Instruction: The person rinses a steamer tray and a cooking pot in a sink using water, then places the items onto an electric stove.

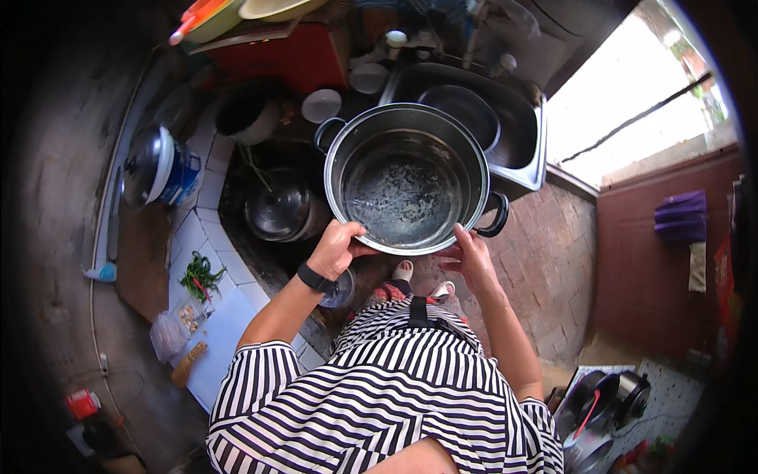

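Note:
A large two-handled metal pot (408,183) is held up in front of me, its open mouth towards the camera. Whitish specks or marks cover its wet-looking bottom; I cannot tell whether water lies in it. My left hand (339,246) grips the near rim on the left, thumb on the edge and fingers beneath. On the right of the same rim is my right hand (471,258), its thumb over the edge and fingers below. The black side handles stick out untouched. Behind the pot's far right side lies a metal sink (515,118) with a dark round pan (468,112) inside.
A lidded pot (278,204) stands left of the held pot. Green chillies (201,275) and a pale blue cutting board (222,340) lie on the tiled counter. White bowls (321,105) sit near the sink. At lower right, a table holds a dark pan (592,394) and a kettle (630,397).

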Demonstrator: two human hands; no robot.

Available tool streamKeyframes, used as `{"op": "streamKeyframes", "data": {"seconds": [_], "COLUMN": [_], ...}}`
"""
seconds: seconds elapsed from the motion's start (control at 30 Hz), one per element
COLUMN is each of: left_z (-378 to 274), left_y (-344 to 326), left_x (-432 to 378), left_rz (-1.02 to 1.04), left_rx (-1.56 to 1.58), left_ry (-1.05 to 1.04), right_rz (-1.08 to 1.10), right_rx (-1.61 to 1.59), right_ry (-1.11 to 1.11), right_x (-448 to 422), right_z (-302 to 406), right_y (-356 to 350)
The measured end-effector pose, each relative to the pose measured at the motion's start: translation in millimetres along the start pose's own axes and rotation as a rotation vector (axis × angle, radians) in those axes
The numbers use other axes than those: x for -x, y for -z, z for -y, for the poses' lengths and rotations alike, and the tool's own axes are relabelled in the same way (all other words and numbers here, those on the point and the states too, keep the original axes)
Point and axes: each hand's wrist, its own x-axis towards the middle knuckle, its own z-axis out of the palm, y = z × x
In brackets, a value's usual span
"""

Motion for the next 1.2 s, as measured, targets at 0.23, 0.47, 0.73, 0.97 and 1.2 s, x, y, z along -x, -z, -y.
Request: {"op": "streamKeyframes", "data": {"seconds": [0.23,0.47,0.73,0.97,1.2], "left_z": [42.0,102.2,257.1,463.6,659.7], "left_y": [-32.4,-101.4,-209.0,-291.9,-377.0], "left_x": [7.6,51.7,198.9,350.2,510.2], "left_rz": [0.108,0.271,0.677,0.962,1.384], "left_rx": [-0.154,-0.331,-0.565,-0.779,-0.938], "left_ry": [0.092,0.209,0.458,0.65,0.826], "right_rz": [-0.114,-0.353,-0.762,-1.26,-1.662], "right_rx": [-0.282,-0.56,-0.79,-1.184,-1.377], "right_ry": [0.034,0.155,0.414,0.622,0.753], "right_x": [48.3,143.5,348.5,577.1,751.8], "right_z": [-46.0,-119.6,-275.4,-419.6,-555.9], "right_y": [33.3,78.1,160.3,200.2,241.4]}}
